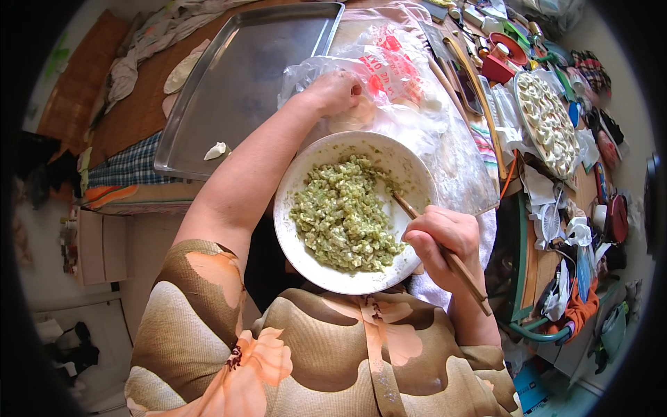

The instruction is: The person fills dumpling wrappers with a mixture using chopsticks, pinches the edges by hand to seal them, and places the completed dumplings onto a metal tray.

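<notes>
A white bowl [285, 229] of chopped green filling [346, 213] rests close against my body. My right hand [445, 245] is closed on a pair of wooden chopsticks [461, 271], whose tips reach into the bowl's right side. Beyond the bowl's far rim, my left hand [338, 93] is over round dough wrappers [354, 115] beside a clear plastic bag with red print [388, 70]. Its fingers are curled and their tips are hidden, so its grip cannot be told. One white dumpling [215, 151] lies on the large metal tray [177, 168], left of my forearm.
A floured board [458, 177] lies under the bag, with a long wooden stick [477, 99] and a cleaver [435, 44] beyond. At the right stands a round tray of dumplings [550, 125] among household clutter. A checked cloth [125, 161] lies left of the metal tray.
</notes>
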`<state>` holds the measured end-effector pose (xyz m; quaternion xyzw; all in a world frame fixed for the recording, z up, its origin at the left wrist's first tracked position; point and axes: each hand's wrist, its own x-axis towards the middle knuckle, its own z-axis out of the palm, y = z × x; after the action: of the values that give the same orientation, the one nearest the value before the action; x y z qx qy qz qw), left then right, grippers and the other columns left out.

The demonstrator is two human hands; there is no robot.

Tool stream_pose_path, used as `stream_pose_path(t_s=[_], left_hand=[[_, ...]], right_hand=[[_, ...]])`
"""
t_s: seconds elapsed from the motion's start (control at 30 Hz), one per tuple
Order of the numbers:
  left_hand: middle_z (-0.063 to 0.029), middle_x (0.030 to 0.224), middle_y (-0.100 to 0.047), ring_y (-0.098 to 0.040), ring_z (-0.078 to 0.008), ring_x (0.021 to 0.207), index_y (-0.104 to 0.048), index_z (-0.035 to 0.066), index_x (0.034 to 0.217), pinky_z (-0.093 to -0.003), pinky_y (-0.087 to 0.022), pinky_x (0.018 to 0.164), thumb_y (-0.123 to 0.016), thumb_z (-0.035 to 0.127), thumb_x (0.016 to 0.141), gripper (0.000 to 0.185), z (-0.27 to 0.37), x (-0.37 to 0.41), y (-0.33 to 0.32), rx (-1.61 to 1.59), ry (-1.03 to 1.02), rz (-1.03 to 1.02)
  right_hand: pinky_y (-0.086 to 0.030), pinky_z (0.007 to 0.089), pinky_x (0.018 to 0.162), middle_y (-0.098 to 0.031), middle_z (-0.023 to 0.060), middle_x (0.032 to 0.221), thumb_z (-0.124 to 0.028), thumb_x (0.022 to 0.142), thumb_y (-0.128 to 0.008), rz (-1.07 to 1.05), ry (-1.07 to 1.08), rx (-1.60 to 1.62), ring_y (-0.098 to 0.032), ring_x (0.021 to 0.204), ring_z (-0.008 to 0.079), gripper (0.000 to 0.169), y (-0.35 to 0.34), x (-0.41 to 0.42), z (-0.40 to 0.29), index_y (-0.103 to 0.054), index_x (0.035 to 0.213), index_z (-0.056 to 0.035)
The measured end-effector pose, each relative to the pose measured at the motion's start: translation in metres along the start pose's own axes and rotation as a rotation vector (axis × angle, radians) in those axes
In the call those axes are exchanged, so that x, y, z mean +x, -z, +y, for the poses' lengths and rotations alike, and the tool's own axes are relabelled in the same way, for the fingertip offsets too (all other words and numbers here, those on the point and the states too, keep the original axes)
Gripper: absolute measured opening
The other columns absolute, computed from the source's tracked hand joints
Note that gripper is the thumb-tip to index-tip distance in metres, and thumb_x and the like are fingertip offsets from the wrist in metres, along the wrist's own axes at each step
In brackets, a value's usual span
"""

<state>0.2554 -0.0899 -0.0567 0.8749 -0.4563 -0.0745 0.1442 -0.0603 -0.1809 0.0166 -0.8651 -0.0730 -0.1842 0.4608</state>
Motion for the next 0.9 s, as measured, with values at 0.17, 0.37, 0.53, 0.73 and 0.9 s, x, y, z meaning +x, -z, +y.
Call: stream_pose_path(t_s=[0.17,0.37,0.53,0.73,0.9], left_hand=[[-0.0137,0.101,-0.069,-0.065,-0.03,0.096,-0.069,0.009,0.102,-0.0378,-0.051,0.084,-0.062,0.011,0.078,0.025,0.015,-0.005,0.003,0.018,0.072,0.026],[-0.0137,0.087,-0.068,-0.065,-0.0306,0.084,-0.066,0.004,0.091,-0.0392,-0.051,0.074,-0.061,0.009,0.08,0.013,0.004,-0.013,0.006,-0.011,-0.203,0.184],[-0.0133,0.085,-0.067,-0.064,-0.0304,0.082,-0.064,0.003,0.091,-0.037,-0.051,0.072,-0.059,0.006,0.083,0.01,0.014,-0.042,0.028,-0.002,-0.332,0.323],[-0.006,0.084,-0.066,-0.062,-0.0165,0.075,-0.064,0.002,0.097,-0.0282,-0.051,0.069,-0.058,0.003,0.089,0.01,0.02,-0.076,0.047,-0.366,-0.12,0.338],[-0.0008,0.084,-0.063,-0.057,-0.0051,0.076,-0.064,0.003,0.105,-0.0225,-0.05,0.066,-0.054,0.004,0.094,0.015,0.032,-0.084,0.062,-0.617,0.01,0.339]], right_hand=[[-0.043,0.0344,0.049,-0.054,0.009,0.062,-0.009,0.082,-0.067,0.013,-0.003,0.003,-0.055,0.054,0.0253,0.013,0.001,-0.003,0.001,-0.061,0.072,-0.0029],[-0.042,0.0348,0.049,-0.054,0.0093,0.062,-0.008,0.082,-0.067,0.019,0.013,0.013,-0.055,0.054,0.0257,0.013,-0.001,-0.004,0.004,-0.061,0.072,-0.0025],[-0.04,0.0317,0.048,-0.054,0.0092,0.059,-0.009,0.084,-0.062,0.071,0.042,0.04,-0.053,0.051,0.023,0.016,-0.006,-0.006,0.007,-0.061,0.071,-0.0002],[-0.042,0.0354,0.048,-0.053,0.0101,0.061,-0.008,0.082,-0.067,0.029,0.029,0.0,-0.055,0.052,0.0265,0.015,-0.006,-0.004,0.001,-0.06,0.071,-0.0026],[-0.042,0.0355,0.049,-0.054,0.0103,0.062,-0.008,0.082,-0.067,0.046,0.032,0.001,-0.055,0.053,0.027,0.014,-0.007,-0.004,0.0,-0.06,0.072,-0.0025]])
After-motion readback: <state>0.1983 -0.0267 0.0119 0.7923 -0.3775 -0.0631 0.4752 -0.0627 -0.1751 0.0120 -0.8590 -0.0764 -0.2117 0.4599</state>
